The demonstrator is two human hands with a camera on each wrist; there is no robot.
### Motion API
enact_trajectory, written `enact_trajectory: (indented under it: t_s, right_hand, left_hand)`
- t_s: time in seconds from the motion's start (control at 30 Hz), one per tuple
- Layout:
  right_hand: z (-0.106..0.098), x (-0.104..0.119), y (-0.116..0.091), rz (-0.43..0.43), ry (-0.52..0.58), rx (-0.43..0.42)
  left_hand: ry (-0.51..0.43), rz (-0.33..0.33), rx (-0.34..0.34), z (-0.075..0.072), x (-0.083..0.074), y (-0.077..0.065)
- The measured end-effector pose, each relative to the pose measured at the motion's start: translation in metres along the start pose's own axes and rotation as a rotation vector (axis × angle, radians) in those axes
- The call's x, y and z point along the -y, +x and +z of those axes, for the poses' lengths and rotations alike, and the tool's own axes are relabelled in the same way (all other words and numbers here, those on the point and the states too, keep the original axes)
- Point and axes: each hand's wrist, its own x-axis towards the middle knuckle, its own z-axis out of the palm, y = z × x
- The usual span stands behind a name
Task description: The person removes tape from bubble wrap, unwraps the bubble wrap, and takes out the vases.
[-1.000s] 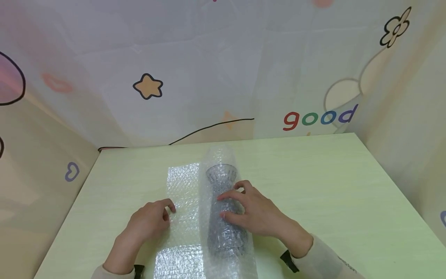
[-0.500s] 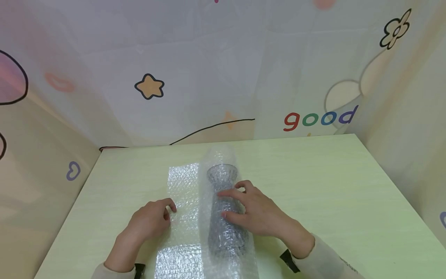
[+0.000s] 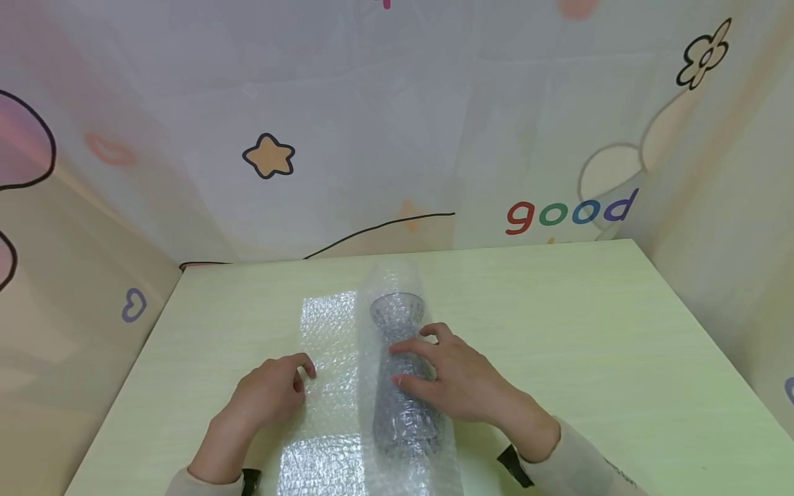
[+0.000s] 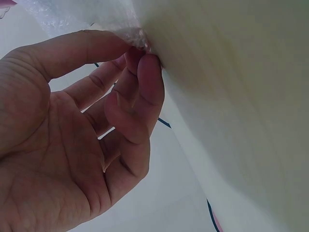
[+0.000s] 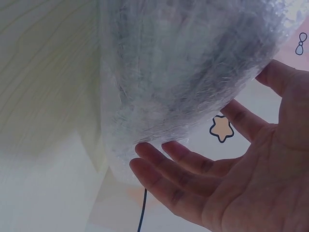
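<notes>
A glass vase-like object (image 3: 400, 406) with a flared rim lies under a layer of bubble wrap (image 3: 329, 393), pointing away from me. Cloudy film blurs its details. The wrap's loose flap spreads over the table to the left. My left hand (image 3: 269, 393) pinches the edge of that flap between thumb and fingers, as the bubble wrap (image 4: 120, 17) in the left wrist view shows. On the other side, my right hand (image 3: 462, 375) rests with spread fingers on the wrapped object. In the right wrist view, its fingertips (image 5: 144, 150) touch the wrap without closing round it.
The pale green table (image 3: 558, 331) extends on both sides of the wrap. Behind it hangs a printed cloth (image 3: 372, 124) with a star and the word "good". Similar cloth encloses the left and right sides.
The head view has shifted very slightly. Both hands, the bubble wrap and the object inside keep their places.
</notes>
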Motion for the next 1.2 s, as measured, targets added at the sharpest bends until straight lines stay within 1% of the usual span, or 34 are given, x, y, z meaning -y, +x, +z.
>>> enact_trajectory:
  t_s: [0.2,0.33,0.83,1.2]
  right_hand:
    - [-0.0006,-0.0003,-0.0014,-0.013,-0.002,-0.018]
    - [-0.0015,-0.0008,-0.0024,-0.012,0.011,-0.014]
    - [-0.0069,-0.0030,-0.0062,0.038,0.033,-0.001]
    - [-0.0084,-0.0062,-0.0082,0.048,0.060,0.001]
  left_hand:
    - [-0.009,0.002,-0.005,0.0006,-0.0004,0.0005]
    - [-0.012,0.005,-0.007,0.0011,0.0000,0.0009]
    - [-0.020,0.001,-0.002,-0.0001,-0.0007,0.0006]
    - [-0.021,0.001,-0.001,0.0010,0.0002,0.0013]
